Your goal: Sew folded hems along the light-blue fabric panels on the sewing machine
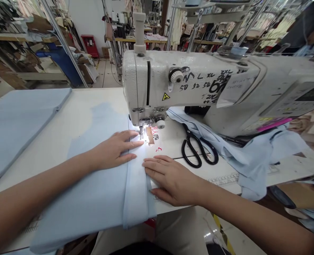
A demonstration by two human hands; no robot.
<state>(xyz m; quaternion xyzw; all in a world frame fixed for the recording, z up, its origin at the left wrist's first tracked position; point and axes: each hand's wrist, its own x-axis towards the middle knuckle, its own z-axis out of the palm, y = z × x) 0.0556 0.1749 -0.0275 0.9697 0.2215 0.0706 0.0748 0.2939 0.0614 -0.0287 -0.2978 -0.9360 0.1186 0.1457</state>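
Note:
A light blue fabric panel (93,202) lies across the sewing table, its folded strip (136,198) running up to the lit presser foot (141,132) of a white sewing machine (194,78). My left hand (116,148) rests flat on the cloth, fingers spread, fingertips just left of the foot. Lower and to the right, my right hand (170,179) lies with fingers stretched out over the strip's right edge. Neither hand grips anything that shows. Black-handled scissors (199,150) lie on the table to the right of my hands.
Folded blue fabric (21,109) lies at the table's left. More blue cloth (241,156) trails behind the scissors, off the right edge, beneath the machine arm. A thread stand (194,10) rises behind. Part of another person shows at the upper right.

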